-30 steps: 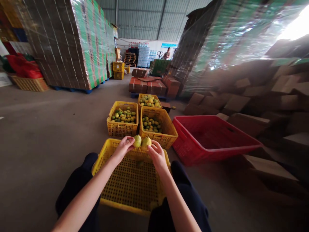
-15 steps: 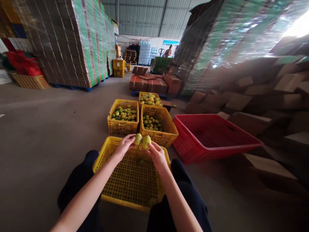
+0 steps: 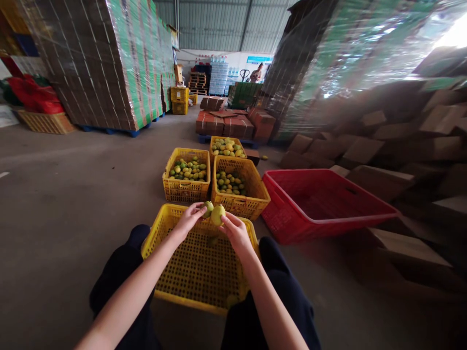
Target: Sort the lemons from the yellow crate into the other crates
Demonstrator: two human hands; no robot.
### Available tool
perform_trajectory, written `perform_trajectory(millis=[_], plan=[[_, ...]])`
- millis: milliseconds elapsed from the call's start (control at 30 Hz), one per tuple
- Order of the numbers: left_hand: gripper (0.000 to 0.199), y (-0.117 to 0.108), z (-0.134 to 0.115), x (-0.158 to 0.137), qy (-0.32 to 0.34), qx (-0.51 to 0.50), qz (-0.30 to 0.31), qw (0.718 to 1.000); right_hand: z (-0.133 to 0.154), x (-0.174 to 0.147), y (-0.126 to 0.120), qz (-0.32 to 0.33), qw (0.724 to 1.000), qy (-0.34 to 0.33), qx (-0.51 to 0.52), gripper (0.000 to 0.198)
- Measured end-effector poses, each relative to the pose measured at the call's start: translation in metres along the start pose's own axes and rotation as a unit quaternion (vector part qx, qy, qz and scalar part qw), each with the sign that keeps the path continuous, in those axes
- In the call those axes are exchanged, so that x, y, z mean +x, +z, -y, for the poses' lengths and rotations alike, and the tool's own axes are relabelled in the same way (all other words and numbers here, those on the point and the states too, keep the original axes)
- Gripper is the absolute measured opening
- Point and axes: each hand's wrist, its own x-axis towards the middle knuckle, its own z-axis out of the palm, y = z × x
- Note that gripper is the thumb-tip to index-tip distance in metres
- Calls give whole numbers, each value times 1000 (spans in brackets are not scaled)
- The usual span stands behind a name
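Observation:
My left hand pinches a greenish oval fruit between thumb and fingers. Close beside it, a yellower fruit of similar shape is gripped by the fingertips of my right hand. Both fruits are held up over the far part of a large yellow plastic crate between my knees. On that crate's slotted floor lie a dim fruit and another fruit near the front right corner. The exact kind of fruit is hard to tell.
Just beyond are a left yellow crate, a right yellow crate and a back yellow crate, all with similar fruit. A red tub stands at right, near piled cardboard boxes. Wrapped pallet stacks flank the aisle; a person is far back.
The fruit in my right hand has shifted slightly left and down, and now partly overlaps the left one. The left fruit has turned, showing a greener side. The view has tilted slightly.

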Motion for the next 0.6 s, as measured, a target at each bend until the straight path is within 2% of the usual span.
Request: perform_trajectory(millis=[133,233,367,467,600], plan=[[26,3,-1,1,-71,-68,16,995,-3,4,-2,25,997,34,61,44],[24,6,-3,0,-80,-91,13,993,-4,1,1,48,996,35,62,42],[34,10,-8,-7,-57,-57,32,996,-5,-6,10,28,998,-35,-47,46],[40,11,-10,-12,-49,-8,55,997,-6,-10,15,5,986,-103,-133,49],[42,10,-9,-15,-30,35,83,995,-3,-15,17,-6,984,-124,-127,47]])
